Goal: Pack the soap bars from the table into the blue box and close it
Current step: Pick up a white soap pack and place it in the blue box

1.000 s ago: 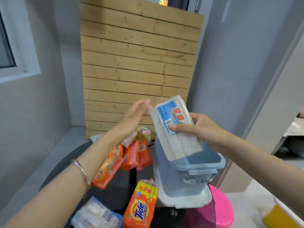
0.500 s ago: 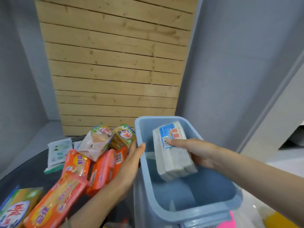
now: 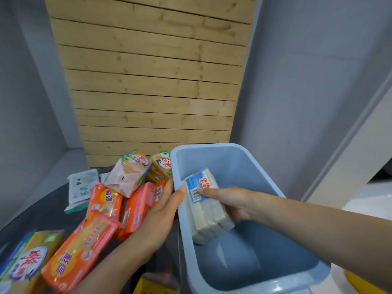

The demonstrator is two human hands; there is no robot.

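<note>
The right hand (image 3: 231,203) gripped a clear-wrapped pack of white soap bars with a blue label (image 3: 206,211), thumb across the label and fingers curled behind it. The pack was tilted inside the open pale-blue plastic box (image 3: 233,146), close to its left wall and above the floor. The left hand (image 3: 163,211) held that left wall, its thumb hooked over the rim and its fingers lying along the outside. Just left of the box, on the dark table (image 3: 48,209), more wrapped soaps lay heaped: three orange packs (image 3: 80,251), a yellow-and-green pack (image 3: 25,262), a white-and-green packet (image 3: 81,187) and two paler packs (image 3: 129,175) at the back.
</note>
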